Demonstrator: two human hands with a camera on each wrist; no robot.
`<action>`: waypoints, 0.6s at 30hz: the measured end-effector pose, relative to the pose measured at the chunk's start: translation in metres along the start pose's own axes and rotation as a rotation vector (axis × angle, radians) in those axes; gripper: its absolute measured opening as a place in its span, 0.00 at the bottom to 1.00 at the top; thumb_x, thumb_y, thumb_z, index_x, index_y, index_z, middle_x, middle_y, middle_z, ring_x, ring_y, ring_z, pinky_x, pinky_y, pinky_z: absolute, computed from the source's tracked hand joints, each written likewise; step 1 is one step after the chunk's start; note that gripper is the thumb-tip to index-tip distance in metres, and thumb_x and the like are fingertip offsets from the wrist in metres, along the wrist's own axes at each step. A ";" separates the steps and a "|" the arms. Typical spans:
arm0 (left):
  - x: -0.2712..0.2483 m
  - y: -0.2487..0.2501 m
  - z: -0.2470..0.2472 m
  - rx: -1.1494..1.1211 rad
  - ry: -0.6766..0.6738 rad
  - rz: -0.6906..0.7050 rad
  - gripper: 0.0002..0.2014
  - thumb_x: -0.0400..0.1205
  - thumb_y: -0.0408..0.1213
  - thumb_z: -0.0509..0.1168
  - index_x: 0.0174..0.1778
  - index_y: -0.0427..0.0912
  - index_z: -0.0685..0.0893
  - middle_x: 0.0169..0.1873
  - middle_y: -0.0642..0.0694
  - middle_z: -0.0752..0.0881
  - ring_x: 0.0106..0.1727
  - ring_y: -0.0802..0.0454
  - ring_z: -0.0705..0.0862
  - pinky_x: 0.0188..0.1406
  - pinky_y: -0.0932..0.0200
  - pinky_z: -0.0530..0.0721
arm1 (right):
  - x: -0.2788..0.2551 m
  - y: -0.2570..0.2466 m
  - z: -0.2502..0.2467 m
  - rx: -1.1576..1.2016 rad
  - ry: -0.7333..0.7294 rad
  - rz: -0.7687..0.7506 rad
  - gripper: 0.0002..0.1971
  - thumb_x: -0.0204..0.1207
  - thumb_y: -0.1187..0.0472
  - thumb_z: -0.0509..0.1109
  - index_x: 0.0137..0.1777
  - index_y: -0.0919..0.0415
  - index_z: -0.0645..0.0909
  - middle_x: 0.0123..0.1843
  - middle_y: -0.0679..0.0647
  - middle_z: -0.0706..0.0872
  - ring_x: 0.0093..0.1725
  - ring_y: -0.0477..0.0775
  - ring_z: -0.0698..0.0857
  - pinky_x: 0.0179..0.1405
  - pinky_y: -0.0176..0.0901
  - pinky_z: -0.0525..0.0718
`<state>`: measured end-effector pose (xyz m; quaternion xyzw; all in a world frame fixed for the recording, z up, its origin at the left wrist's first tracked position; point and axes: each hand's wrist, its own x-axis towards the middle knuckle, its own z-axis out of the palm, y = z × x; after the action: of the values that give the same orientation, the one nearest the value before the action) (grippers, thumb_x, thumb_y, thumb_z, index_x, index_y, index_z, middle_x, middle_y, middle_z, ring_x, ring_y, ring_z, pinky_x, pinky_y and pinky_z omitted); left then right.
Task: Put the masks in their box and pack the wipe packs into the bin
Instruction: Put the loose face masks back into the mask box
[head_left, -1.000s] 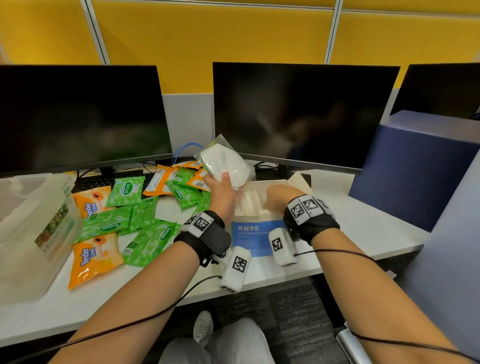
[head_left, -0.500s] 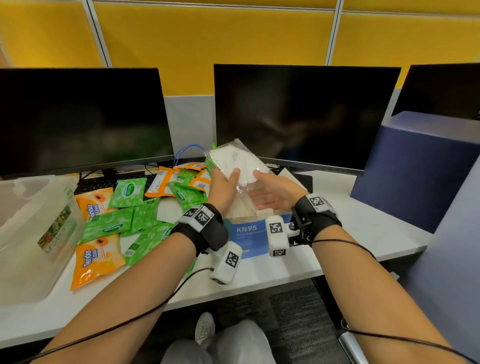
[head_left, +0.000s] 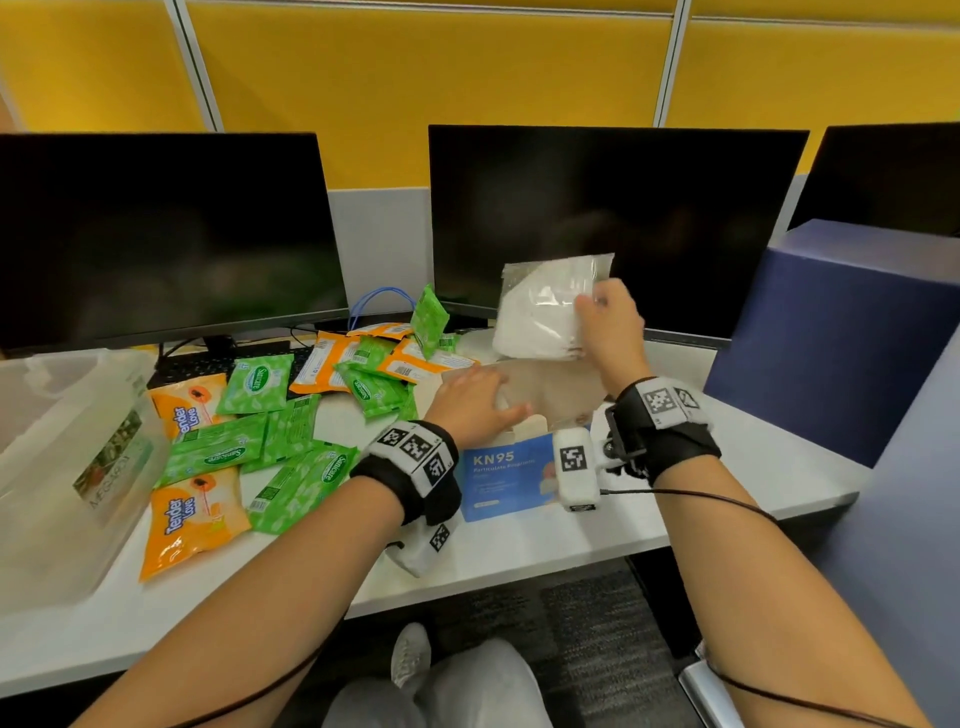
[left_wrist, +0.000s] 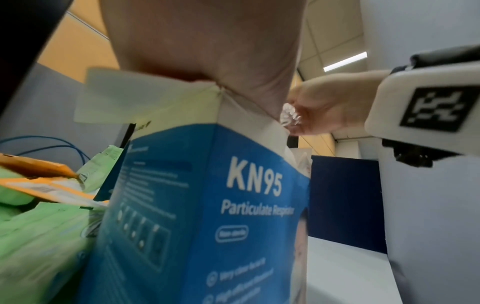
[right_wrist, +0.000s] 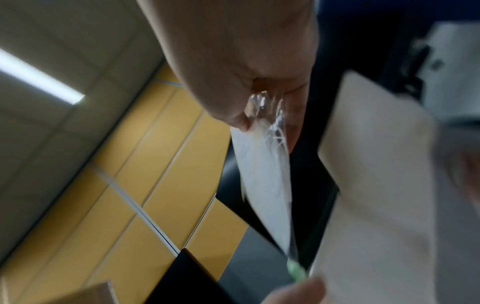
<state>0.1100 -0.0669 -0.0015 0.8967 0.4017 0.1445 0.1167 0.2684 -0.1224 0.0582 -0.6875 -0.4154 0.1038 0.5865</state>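
A white mask in a clear bag (head_left: 540, 312) hangs above the blue KN95 box (head_left: 504, 478), pinched at its right edge by my right hand (head_left: 608, 322). The right wrist view shows the mask (right_wrist: 265, 181) edge-on below the pinching fingers (right_wrist: 233, 115). My left hand (head_left: 478, 400) lies flat over the open top of the box, fingers stretched to the right; what is under the palm is hidden. The box (left_wrist: 207, 205) fills the left wrist view. Several green and orange wipe packs (head_left: 223, 452) lie scattered on the desk left of the box.
A clear plastic bin (head_left: 62, 467) stands at the desk's left end. Two dark monitors (head_left: 613, 228) stand close behind the box and packs, with a keyboard (head_left: 208, 364) under the left one. A dark blue box (head_left: 831, 338) stands at the right.
The bagged mask passed from my left hand to my right, which lifted it up and to the right. My left hand dropped onto the open top of the box.
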 end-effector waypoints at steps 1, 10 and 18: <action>0.000 0.000 0.000 -0.005 0.010 -0.003 0.33 0.79 0.59 0.62 0.77 0.46 0.68 0.75 0.44 0.73 0.77 0.45 0.68 0.75 0.50 0.63 | 0.002 -0.004 -0.007 -0.107 -0.001 -0.084 0.04 0.83 0.60 0.58 0.49 0.58 0.71 0.37 0.47 0.73 0.34 0.41 0.72 0.31 0.35 0.69; -0.004 0.004 0.001 -0.003 0.063 -0.101 0.28 0.84 0.50 0.57 0.78 0.42 0.66 0.79 0.43 0.67 0.81 0.45 0.61 0.80 0.47 0.55 | -0.011 -0.006 0.006 -1.063 -0.411 -0.231 0.13 0.83 0.65 0.59 0.62 0.62 0.80 0.60 0.62 0.83 0.58 0.63 0.84 0.52 0.51 0.80; 0.001 -0.008 0.006 -0.088 -0.059 -0.179 0.23 0.88 0.41 0.48 0.82 0.46 0.61 0.84 0.46 0.50 0.85 0.44 0.42 0.82 0.37 0.47 | -0.025 0.015 0.047 -0.903 -0.723 0.063 0.17 0.84 0.63 0.58 0.68 0.68 0.78 0.67 0.65 0.81 0.67 0.65 0.80 0.63 0.54 0.78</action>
<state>0.1072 -0.0618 -0.0100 0.8550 0.4700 0.1247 0.1802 0.2300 -0.1054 0.0226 -0.8024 -0.5720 0.1620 0.0525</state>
